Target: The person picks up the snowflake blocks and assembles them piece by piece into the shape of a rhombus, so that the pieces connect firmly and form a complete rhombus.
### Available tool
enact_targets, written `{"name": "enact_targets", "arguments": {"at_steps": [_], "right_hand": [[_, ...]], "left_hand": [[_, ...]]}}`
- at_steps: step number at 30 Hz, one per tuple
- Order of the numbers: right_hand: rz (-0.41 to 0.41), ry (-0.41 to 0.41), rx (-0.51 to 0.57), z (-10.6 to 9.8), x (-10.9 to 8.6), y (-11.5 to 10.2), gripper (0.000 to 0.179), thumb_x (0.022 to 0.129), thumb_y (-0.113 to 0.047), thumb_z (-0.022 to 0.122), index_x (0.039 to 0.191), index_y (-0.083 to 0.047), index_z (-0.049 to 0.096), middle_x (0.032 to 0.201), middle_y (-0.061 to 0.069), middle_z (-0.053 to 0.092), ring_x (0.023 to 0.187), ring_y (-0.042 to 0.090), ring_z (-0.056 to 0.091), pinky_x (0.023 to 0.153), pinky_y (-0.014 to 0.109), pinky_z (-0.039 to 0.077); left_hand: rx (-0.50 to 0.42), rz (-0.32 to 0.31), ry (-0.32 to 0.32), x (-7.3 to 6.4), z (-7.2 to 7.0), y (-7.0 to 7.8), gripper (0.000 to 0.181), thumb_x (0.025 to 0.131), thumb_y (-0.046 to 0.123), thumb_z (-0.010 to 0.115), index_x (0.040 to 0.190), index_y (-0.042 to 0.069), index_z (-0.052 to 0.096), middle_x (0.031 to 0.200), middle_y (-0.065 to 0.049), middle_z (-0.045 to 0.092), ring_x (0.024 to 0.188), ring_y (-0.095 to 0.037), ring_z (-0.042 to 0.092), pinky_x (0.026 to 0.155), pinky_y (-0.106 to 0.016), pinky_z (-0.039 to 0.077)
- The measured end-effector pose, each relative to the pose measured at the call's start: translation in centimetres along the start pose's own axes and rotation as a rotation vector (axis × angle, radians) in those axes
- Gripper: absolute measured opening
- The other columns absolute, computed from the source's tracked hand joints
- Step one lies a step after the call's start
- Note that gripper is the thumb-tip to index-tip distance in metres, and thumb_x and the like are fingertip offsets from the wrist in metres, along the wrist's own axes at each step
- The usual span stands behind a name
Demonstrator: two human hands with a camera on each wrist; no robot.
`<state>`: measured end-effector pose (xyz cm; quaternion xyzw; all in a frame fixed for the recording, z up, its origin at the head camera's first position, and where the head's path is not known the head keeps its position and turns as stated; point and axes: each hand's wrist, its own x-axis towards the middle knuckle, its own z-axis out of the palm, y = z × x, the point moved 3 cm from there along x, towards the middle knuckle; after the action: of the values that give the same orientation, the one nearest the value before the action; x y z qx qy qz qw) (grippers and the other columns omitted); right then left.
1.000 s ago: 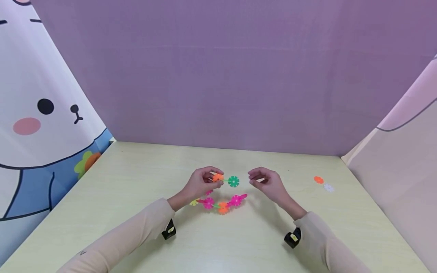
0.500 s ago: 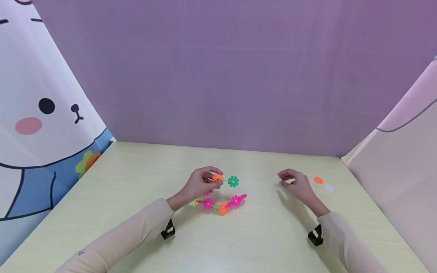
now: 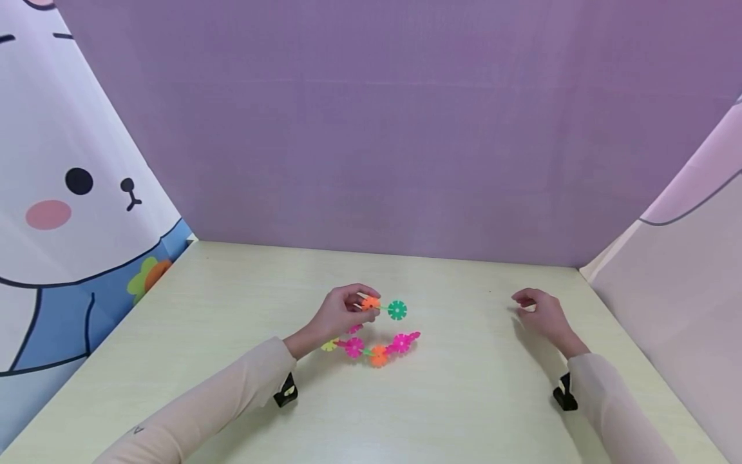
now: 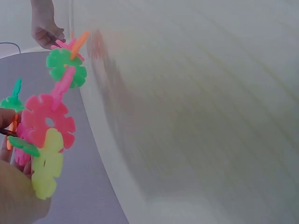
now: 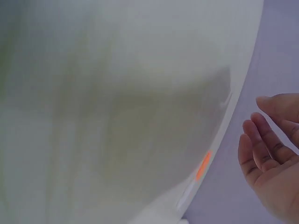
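Observation:
My left hand (image 3: pixel 342 310) pinches an orange snowflake disc (image 3: pixel 370 303), a flower-shaped slotted plastic piece. A teal disc (image 3: pixel 397 310) is joined to it on the right. Below hangs a curved chain of linked discs, with a yellow disc (image 4: pixel 46 172), a red-pink disc (image 4: pixel 37 116), a green disc (image 4: pixel 58 70) and several others. The hand partly hides the chain's left end. Over the table's right side hovers my right hand (image 3: pixel 545 314), its fingers loosely bent and holding nothing. A loose orange disc (image 5: pixel 203 165) and a white disc (image 5: pixel 186 195) lie near it, hidden in the head view.
The pale wooden table (image 3: pixel 440 412) spans the space beneath both hands. A purple cloth wall (image 3: pixel 406 129) rises behind its far edge. Printed panels stand at the left (image 3: pixel 75 245) and right. Each wrist carries a black camera mount.
My right hand has moved right, away from the chain, and now covers the two loose discs in the head view. The left hand has stayed almost still with the chain.

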<state>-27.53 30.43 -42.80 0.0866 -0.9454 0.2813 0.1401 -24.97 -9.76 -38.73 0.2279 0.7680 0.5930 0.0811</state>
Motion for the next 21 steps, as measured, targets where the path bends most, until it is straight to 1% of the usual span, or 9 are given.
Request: {"name": "enact_targets", "arguments": {"at_steps": [2, 5, 8, 10, 12, 18, 21], "right_hand": [[0.005, -0.013, -0.018, -0.5, 0.1, 0.6, 0.023, 0.077, 0.006, 0.060, 0.100, 0.008, 0.061, 0.095, 0.026, 0.063, 0.089, 0.039, 0.059, 0.078, 0.049, 0.048], [0.006, -0.026, -0.049, -1.1, 0.1, 1.8, 0.023, 0.077, 0.007, 0.058, 0.099, 0.009, 0.061, 0.095, 0.026, 0.062, 0.088, 0.040, 0.059, 0.077, 0.048, 0.048], [-0.010, -0.015, -0.080, -1.6, 0.1, 2.8, 0.022, 0.076, 0.006, 0.058, 0.097, 0.009, 0.061, 0.090, 0.025, 0.063, 0.084, 0.038, 0.060, 0.073, 0.042, 0.047], [-0.012, -0.014, -0.094, -1.7, 0.1, 3.4, 0.021, 0.075, 0.006, 0.059, 0.096, 0.009, 0.061, 0.088, 0.024, 0.064, 0.082, 0.038, 0.059, 0.071, 0.041, 0.046], [-0.006, -0.016, -0.106, -1.9, 0.1, 3.8, 0.021, 0.074, 0.005, 0.059, 0.095, 0.009, 0.061, 0.088, 0.024, 0.064, 0.082, 0.038, 0.059, 0.071, 0.041, 0.046], [0.077, -0.094, -0.139, -1.9, 0.2, 5.3, 0.025, 0.074, 0.003, 0.059, 0.099, 0.009, 0.060, 0.098, 0.028, 0.060, 0.089, 0.043, 0.055, 0.075, 0.051, 0.045], [0.113, -0.130, -0.147, -2.0, 0.2, 5.7, 0.026, 0.076, 0.002, 0.060, 0.101, 0.009, 0.059, 0.101, 0.030, 0.059, 0.091, 0.045, 0.053, 0.076, 0.053, 0.044]], "left_hand": [[-0.002, 0.000, 0.001, 0.0, 0.0, 0.0, 0.025, 0.082, 0.005, 0.065, 0.107, 0.004, 0.061, 0.093, -0.021, 0.066, 0.074, -0.021, 0.066, 0.068, -0.053, 0.052], [-0.004, 0.001, 0.001, 0.0, 0.0, 0.0, 0.025, 0.082, 0.005, 0.065, 0.107, 0.003, 0.062, 0.092, -0.021, 0.066, 0.076, -0.024, 0.066, 0.069, -0.052, 0.052], [-0.005, 0.004, 0.000, -0.1, -0.1, 0.1, 0.025, 0.082, 0.005, 0.065, 0.107, 0.003, 0.062, 0.093, -0.021, 0.066, 0.074, -0.019, 0.066, 0.069, -0.052, 0.052], [-0.002, 0.005, 0.002, -0.1, -0.1, 0.1, 0.025, 0.082, 0.005, 0.065, 0.107, 0.004, 0.062, 0.093, -0.021, 0.066, 0.072, -0.014, 0.065, 0.068, -0.051, 0.052], [0.001, 0.003, 0.001, -0.2, -0.1, 0.1, 0.025, 0.082, 0.005, 0.065, 0.107, 0.004, 0.062, 0.093, -0.020, 0.066, 0.071, -0.013, 0.065, 0.067, -0.050, 0.053], [0.007, 0.004, -0.005, -0.2, -0.2, 0.1, 0.025, 0.082, 0.006, 0.066, 0.107, 0.005, 0.062, 0.092, -0.019, 0.066, 0.071, -0.012, 0.065, 0.065, -0.042, 0.055], [0.011, 0.012, -0.009, -0.2, -0.2, 0.1, 0.025, 0.082, 0.006, 0.066, 0.107, 0.005, 0.062, 0.091, -0.019, 0.066, 0.071, -0.012, 0.065, 0.064, -0.039, 0.055]]}}
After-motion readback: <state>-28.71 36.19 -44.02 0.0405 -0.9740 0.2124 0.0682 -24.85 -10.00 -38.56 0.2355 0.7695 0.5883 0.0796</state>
